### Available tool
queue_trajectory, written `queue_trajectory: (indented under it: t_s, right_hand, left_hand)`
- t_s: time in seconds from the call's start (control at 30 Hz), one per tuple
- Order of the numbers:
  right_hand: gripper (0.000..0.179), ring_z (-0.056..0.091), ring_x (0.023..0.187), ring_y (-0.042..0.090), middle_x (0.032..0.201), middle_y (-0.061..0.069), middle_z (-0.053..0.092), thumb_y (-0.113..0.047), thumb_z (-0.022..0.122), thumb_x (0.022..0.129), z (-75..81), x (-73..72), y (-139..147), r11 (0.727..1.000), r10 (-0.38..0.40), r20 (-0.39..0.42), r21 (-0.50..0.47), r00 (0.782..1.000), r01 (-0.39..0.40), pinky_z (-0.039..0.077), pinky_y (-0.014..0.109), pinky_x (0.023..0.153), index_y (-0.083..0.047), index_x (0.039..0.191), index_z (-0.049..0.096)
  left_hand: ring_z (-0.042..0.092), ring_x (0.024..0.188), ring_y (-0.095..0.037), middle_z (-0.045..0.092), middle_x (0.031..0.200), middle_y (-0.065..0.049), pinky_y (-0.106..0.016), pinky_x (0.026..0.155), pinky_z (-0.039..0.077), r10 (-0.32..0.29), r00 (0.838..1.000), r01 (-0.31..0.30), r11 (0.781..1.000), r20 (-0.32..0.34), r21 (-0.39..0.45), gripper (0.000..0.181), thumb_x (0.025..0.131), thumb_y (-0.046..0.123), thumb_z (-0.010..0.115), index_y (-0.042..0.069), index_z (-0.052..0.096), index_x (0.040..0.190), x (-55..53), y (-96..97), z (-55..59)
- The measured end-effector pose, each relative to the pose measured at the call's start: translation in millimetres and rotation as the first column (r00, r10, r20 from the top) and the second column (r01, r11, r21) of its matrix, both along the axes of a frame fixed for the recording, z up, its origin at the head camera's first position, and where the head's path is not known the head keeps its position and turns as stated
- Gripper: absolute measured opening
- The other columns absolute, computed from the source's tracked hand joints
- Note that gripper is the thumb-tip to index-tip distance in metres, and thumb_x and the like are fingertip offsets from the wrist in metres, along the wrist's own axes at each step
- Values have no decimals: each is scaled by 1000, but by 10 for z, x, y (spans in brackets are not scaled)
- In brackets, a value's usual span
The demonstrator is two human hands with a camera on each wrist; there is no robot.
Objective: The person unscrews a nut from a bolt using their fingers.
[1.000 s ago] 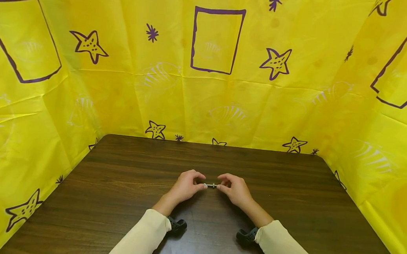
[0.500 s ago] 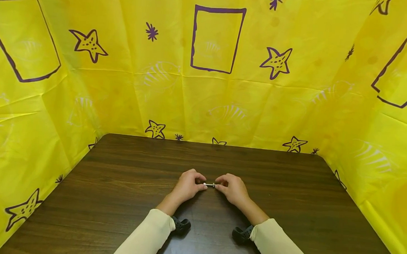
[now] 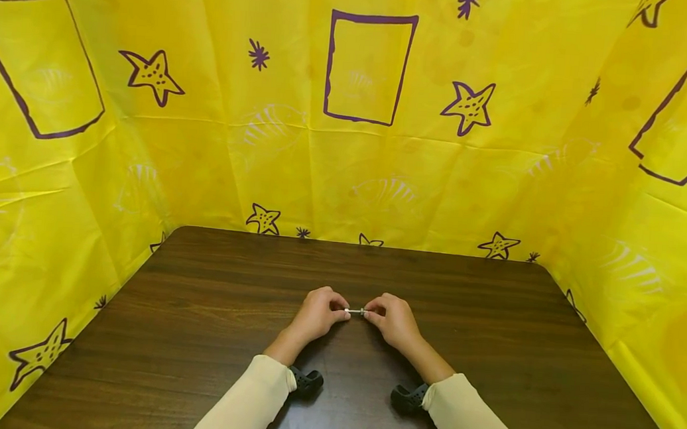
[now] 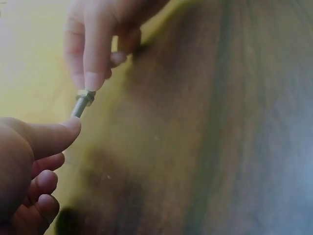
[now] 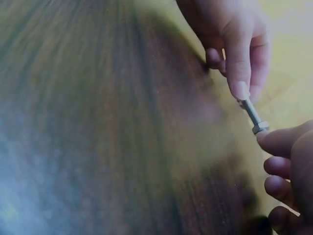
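A small metal bolt (image 3: 354, 311) lies sideways between the two hands, above the table. The left hand (image 3: 316, 314) pinches its head end between thumb and fingers, which hide most of the head. Near the other end sits a hex nut (image 5: 260, 127), threaded on the shank. Thumb and fingertips of the right hand (image 3: 394, 320) pinch at this nut, covering the bolt's tip. In the left wrist view the bare thread (image 4: 79, 106) shows between the left thumb and the nut.
The dark wood-grain table (image 3: 226, 266) spreads under both hands. Yellow cloth (image 3: 203, 165) with purple starfish drawings hangs around its back and sides. A black strap device sits on each wrist, beside the cream sleeves (image 3: 241, 400).
The right hand has moved slightly left, and its fingers have drawn together at the nut end. The left hand has kept its pinch on the bolt, nearly still.
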State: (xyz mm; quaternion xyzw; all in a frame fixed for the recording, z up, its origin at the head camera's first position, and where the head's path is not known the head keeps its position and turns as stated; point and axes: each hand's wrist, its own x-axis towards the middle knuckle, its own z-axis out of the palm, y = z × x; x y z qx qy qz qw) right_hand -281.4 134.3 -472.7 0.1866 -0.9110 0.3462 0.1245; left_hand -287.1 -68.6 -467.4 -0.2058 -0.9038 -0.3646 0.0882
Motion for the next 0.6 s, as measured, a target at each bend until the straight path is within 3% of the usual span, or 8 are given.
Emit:
queue_trajectory:
  t_s: [0.17, 0.33, 0.43, 0.6]
  right_hand:
    - [8, 54, 70, 11, 77, -10, 59, -10, 79, 81, 10, 17, 7, 988, 7, 15, -151, 1000, -4, 46, 28, 63, -14, 84, 73]
    - [7, 56, 69, 12, 75, -7, 63, -5, 77, 82, 29, 7, -1, 960, 2, 13, -278, 1000, 1, 47, 27, 62, -10, 85, 72]
    - [6, 55, 64, 13, 73, -4, 63, -5, 76, 83, 57, 3, -16, 932, -6, 33, -363, 999, 17, 45, 26, 56, -8, 86, 72]
    - [4, 51, 56, 15, 70, 4, 61, -5, 73, 86, 144, 13, -55, 860, 14, 65, -510, 998, 21, 43, 24, 47, -3, 88, 71]
  left_hand:
    - [52, 69, -10, 57, 77, 6, -26, 62, 44, 6, 1000, -8, 994, 16, 111, 9, 80, 14, 80, 11, 74, 87, 6, 6, 40]
    - [54, 69, -11, 62, 79, 6, -27, 61, 46, -5, 998, -6, 981, 56, 196, 9, 84, 13, 77, 10, 72, 91, -5, 23, 95]
    - [57, 70, -11, 65, 79, 5, -28, 62, 47, -16, 996, -4, 970, 83, 242, 10, 86, 14, 75, 8, 71, 94, -12, 35, 140]
    - [61, 73, -13, 67, 81, 2, -31, 65, 50, -26, 994, -7, 950, 103, 313, 10, 88, 13, 74, 7, 71, 95, -4, 42, 234]
